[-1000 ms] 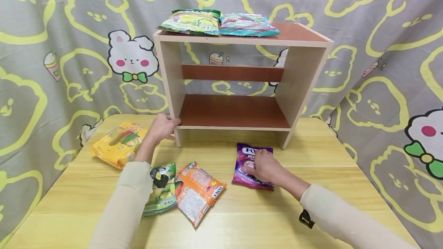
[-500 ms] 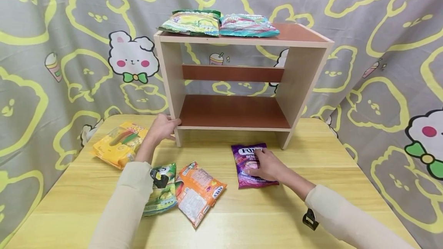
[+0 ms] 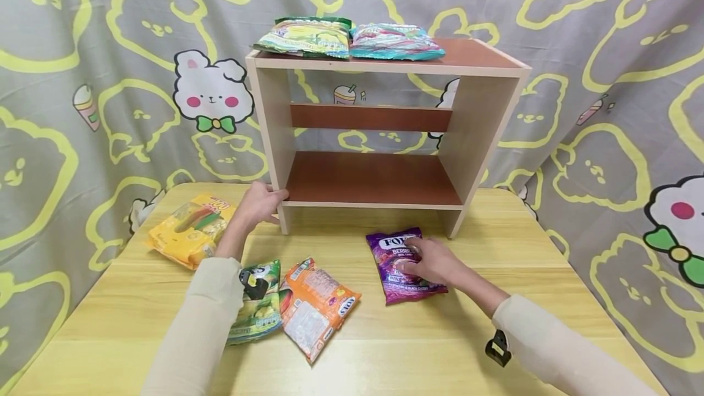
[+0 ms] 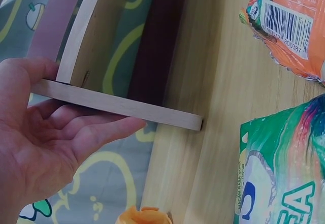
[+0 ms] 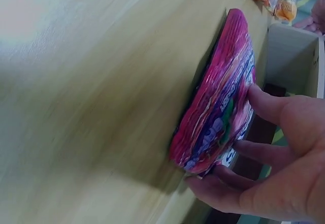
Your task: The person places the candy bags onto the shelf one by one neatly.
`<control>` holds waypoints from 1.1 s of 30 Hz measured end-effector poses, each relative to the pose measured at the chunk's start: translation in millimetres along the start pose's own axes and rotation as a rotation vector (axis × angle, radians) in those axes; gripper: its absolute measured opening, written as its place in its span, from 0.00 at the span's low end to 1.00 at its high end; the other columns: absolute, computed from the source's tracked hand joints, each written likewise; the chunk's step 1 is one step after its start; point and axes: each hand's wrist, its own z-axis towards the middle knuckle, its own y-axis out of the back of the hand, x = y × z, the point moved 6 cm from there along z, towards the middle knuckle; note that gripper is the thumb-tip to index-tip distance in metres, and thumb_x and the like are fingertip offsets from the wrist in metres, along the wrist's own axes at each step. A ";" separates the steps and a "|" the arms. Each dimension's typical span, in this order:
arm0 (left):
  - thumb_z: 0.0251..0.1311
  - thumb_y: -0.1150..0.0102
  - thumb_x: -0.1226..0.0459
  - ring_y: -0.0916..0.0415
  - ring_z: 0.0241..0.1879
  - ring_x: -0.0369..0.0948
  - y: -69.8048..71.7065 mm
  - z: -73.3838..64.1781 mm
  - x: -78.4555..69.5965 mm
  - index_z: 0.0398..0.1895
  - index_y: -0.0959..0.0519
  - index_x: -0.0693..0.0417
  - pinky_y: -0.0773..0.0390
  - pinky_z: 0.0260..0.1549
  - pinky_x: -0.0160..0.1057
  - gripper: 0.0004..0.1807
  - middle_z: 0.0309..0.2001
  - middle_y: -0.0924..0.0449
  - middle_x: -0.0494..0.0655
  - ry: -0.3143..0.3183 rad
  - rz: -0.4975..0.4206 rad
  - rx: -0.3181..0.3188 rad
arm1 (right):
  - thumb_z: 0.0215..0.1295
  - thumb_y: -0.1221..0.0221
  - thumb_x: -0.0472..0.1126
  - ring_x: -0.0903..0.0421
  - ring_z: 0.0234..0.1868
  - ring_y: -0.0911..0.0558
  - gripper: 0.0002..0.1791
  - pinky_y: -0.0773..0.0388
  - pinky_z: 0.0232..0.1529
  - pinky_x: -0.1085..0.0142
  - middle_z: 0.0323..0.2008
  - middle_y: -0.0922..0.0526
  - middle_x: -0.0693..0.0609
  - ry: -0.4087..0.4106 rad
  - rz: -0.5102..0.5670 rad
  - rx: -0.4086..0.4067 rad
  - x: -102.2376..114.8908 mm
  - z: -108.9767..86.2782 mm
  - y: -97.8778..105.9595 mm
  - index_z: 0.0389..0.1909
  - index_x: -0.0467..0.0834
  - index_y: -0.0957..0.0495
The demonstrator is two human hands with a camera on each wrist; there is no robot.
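Note:
My left hand (image 3: 260,203) holds the left side panel of a small wooden shelf unit (image 3: 374,179). In the left wrist view the thumb lies on the inner side of the panel edge (image 4: 122,102), the fingers along its outer side. My right hand (image 3: 434,261) grips a purple Fox's berries candy bag (image 3: 396,280), which lies on the table in front of the shelf. From the right wrist, the thumb and fingertips are seen on the upper face and edge of the bag (image 5: 218,102). Part of its printed front is hidden under the hand.
On the shelf's top lie a green-yellow bag (image 3: 308,38) and a teal bag (image 3: 393,43). A yellow bag (image 3: 189,231), a green bag (image 3: 258,304) and an orange bag (image 3: 319,307) lie left on the table (image 3: 495,335). A patterned curtain (image 3: 550,5) hangs behind.
The purple bag has turned anticlockwise on the table and shifted slightly, with the right hand moving a little to the right. The left hand stays on the shelf panel.

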 end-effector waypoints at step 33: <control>0.70 0.50 0.57 0.25 0.44 0.49 -0.3 0.0 2.1 0.53 0.22 0.72 0.11 0.41 0.50 0.24 0.53 0.24 0.66 -0.005 0.020 0.013 | 0.51 0.24 0.60 0.27 0.65 0.31 0.65 0.32 0.69 0.40 0.60 0.34 0.18 -0.245 0.110 0.019 -24.5 10.3 -10.6 0.68 0.21 0.53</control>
